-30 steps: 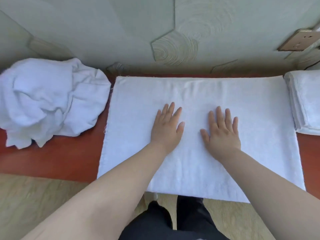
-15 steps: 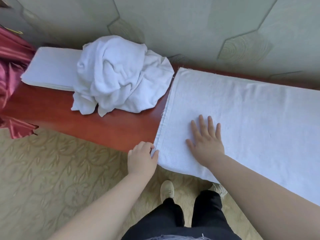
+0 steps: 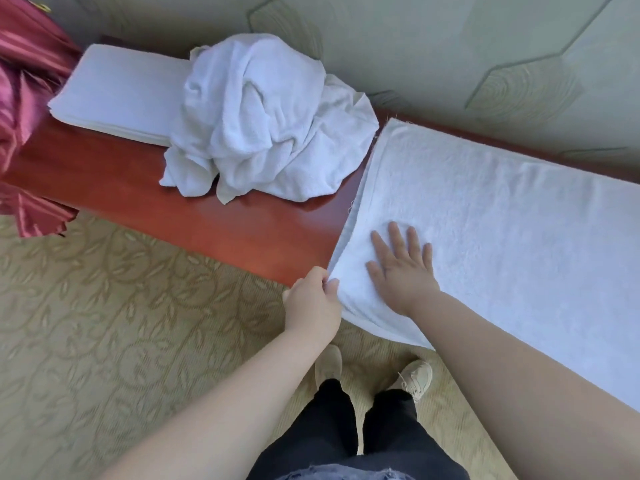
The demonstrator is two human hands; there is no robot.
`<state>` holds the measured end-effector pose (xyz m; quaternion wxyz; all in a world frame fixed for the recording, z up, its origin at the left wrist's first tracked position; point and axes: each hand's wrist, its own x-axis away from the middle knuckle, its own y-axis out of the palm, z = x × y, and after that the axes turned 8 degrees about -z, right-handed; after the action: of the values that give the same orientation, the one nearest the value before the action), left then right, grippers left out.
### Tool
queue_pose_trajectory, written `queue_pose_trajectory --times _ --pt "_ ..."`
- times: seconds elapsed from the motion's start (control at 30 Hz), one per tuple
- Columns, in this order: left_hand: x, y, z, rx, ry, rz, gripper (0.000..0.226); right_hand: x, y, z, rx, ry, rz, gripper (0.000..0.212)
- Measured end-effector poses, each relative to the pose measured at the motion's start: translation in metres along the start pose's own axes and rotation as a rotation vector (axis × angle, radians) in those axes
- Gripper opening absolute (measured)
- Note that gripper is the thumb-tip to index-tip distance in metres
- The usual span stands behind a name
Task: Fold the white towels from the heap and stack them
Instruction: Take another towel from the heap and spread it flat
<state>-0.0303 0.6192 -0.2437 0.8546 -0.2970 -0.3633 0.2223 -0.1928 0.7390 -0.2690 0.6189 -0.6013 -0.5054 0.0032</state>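
A white towel (image 3: pixel 502 237) lies spread flat along the red desk (image 3: pixel 207 216), its far edge against the wall (image 3: pixel 415 46) and its near edge hanging slightly over the desk's front. The right hand (image 3: pixel 403 271) rests palm down on the towel close to its left end. The fingers (image 3: pixel 394 237) are straight and spread, apparently pinning the cloth so it does not slide or bunch. Just beside it, the left hand (image 3: pixel 311 299) pinches the towel's near left corner between thumb and curled fingers at the desk's edge, probably getting a hold so that end can be lifted and carried over for a fold. Judged from this, the towel is smoothed out but not yet folded across. To the left, apart from the towel's side edge, sits the crumpled heap (image 3: pixel 263 123) of white towels waiting their turn. It partly covers a flat folded pile (image 3: pixel 117 95) at the far end of the desk, near a red curtain (image 3: pixel 24 81). Patterned carpet (image 3: pixel 104 323) covers the floor below.
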Motion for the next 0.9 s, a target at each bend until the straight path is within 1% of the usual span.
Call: queue_pose_trajectory --times 0.1,0.17,0.27,0.4,0.5,0.6,0.7,0.77,0.83,0.9 --pt "-0.006 -0.005 -0.014 0.015 -0.101 -0.071 0.02 0.0 -0.001 0.002 0.003 0.009 0.004 0.065" --pt "-0.009 -0.008 -0.013 -0.033 -0.064 -0.099 0.023 0.0 0.002 0.001 0.022 0.022 0.005 0.069" --pt "-0.006 -0.009 -0.007 -0.124 -0.012 -0.182 0.038 -0.002 0.004 -0.004 0.042 0.04 0.015 0.078" --pt "-0.003 -0.005 -0.025 -0.02 -0.126 -0.033 0.039 -0.001 0.009 -0.001 0.08 0.025 0.074 0.083" --pt "-0.002 -0.004 -0.019 -0.118 -0.108 0.02 0.038 0.001 0.011 0.001 0.126 0.002 0.136 0.082" --pt "-0.005 -0.003 -0.017 -0.195 -0.08 0.037 0.028 -0.005 0.011 -0.004 0.127 -0.042 0.187 0.082" --pt "-0.007 0.001 -0.021 -0.192 -0.077 0.024 0.02 -0.022 0.007 -0.016 0.149 -0.084 0.178 0.08" --pt "-0.008 0.003 -0.021 -0.156 -0.079 0.038 0.019 -0.035 0.0 -0.028 0.176 -0.145 0.149 0.078" --pt "-0.009 0.002 -0.019 -0.168 -0.087 0.041 0.019 -0.047 -0.006 -0.038 0.196 -0.201 0.126 0.074" --pt "-0.01 0.0 -0.019 -0.215 -0.085 0.033 0.02 -0.054 -0.014 -0.04 0.133 -0.245 0.146 0.065"
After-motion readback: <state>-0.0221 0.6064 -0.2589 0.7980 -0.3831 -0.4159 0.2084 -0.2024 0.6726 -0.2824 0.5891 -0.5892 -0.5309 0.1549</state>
